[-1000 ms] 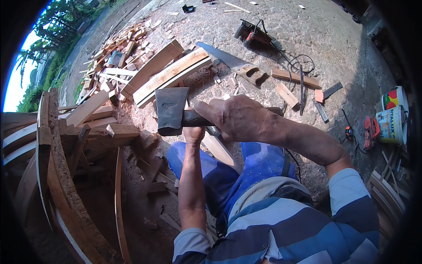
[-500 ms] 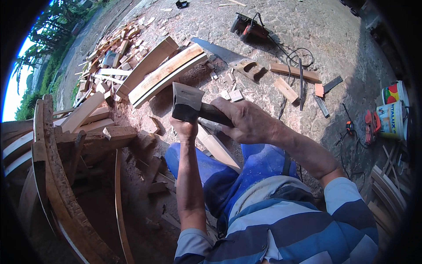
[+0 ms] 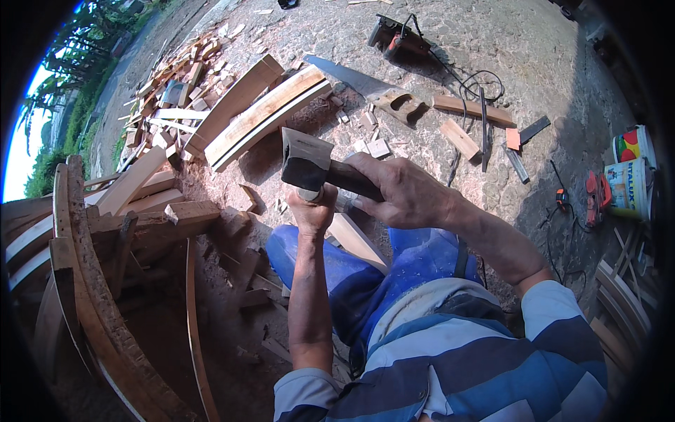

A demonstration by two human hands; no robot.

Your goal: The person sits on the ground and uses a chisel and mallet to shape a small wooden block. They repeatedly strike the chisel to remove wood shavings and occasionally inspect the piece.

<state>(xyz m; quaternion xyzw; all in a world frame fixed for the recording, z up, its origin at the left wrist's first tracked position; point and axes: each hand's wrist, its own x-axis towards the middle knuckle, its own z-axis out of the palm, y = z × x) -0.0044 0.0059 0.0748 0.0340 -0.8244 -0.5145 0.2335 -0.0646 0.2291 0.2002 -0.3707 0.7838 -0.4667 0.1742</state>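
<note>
- Rough, grey ground (image 3: pixel 485 39), sunlit and pitted, spreads out ahead of the worker.
- Long, curved brown timbers (image 3: pixel 105 302) stand and lie together at the worker's left.
- A loose heap of small, pale wood offcuts (image 3: pixel 188 84) sprawls beyond them.
- A thick, curved, pale wooden beam (image 3: pixel 264 119) lies just beside the heap.
- A handsaw with a blue-grey blade and wooden handle (image 3: pixel 365 86) rests flat past the beam's far end.
- A straight, pale plank (image 3: pixel 358 243) runs between the worker's legs.
- A red-and-black corded power tool (image 3: pixel 401 42) sits farther out, its black cable looping beside it.
- A hatchet with a dull metal head and dark handle (image 3: pixel 307 160) is up in front of the worker, head over the left fist.
- The right hand (image 3: pixel 404 184) is wrapped round that handle near the head.
- The left hand (image 3: pixel 311 211) is closed round a pale, round-ended handle (image 3: pixel 308 193); I can't tell whether the hatchet touches it.
</note>
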